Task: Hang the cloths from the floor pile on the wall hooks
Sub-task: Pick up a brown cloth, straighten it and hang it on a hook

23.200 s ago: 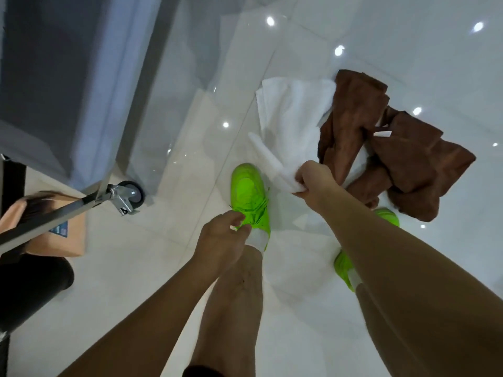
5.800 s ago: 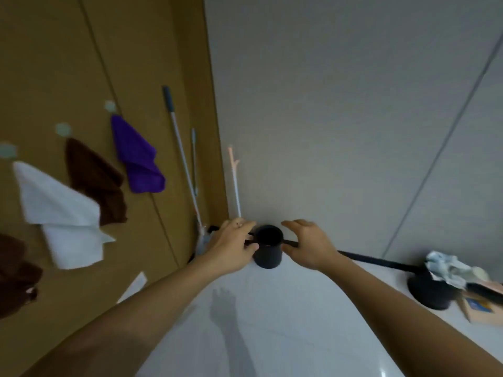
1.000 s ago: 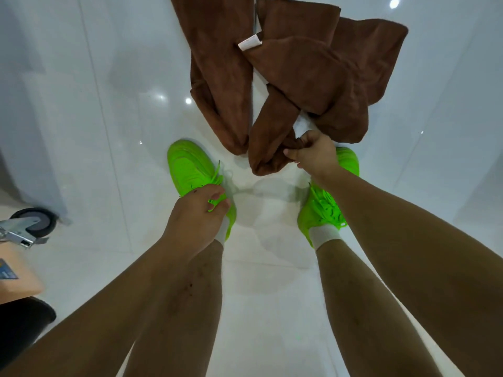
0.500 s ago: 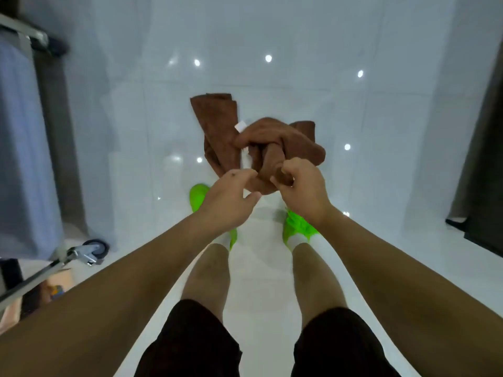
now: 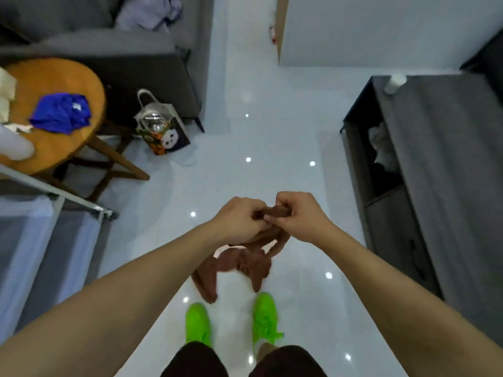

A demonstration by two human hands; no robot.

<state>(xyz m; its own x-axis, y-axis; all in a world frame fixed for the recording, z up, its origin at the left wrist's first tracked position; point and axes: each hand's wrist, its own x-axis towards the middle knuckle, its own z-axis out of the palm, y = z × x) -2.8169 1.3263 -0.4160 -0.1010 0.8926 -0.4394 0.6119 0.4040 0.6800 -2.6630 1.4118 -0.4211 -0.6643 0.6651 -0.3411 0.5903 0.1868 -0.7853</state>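
Seen from the head camera, looking steeply down, two bare forearms reach forward over a glossy white tiled floor [image 5: 285,137]. At the middle of the view the left hand [image 5: 239,223] and the right hand [image 5: 298,217] meet, fingers curled, both gripping the top edge of a brown cloth [image 5: 245,261]; a short bunched strip of it shows stretched between the two hands. Below the hands the rest of the cloth hangs in loose folds, its lower corners dangling just above a pair of bright green shoes [image 5: 231,319] planted side by side on the floor. Whether the cloth's lowest tip touches the floor cannot be told. To the left stands a round wooden tabletop [image 5: 62,85] on angled wooden legs, with a crumpled blue cloth [image 5: 61,112] lying on it. Just beside its legs, on the floor, sits a small gift bag [image 5: 162,126] with a panda face on its front and white handles. Behind that is a dark grey sofa [image 5: 114,47]. Along the right edge runs a grey low cabinet [image 5: 435,172] with an open shelf. At lower left, a metal-framed rack [image 5: 54,213] with pale fabric panels fills the corner.
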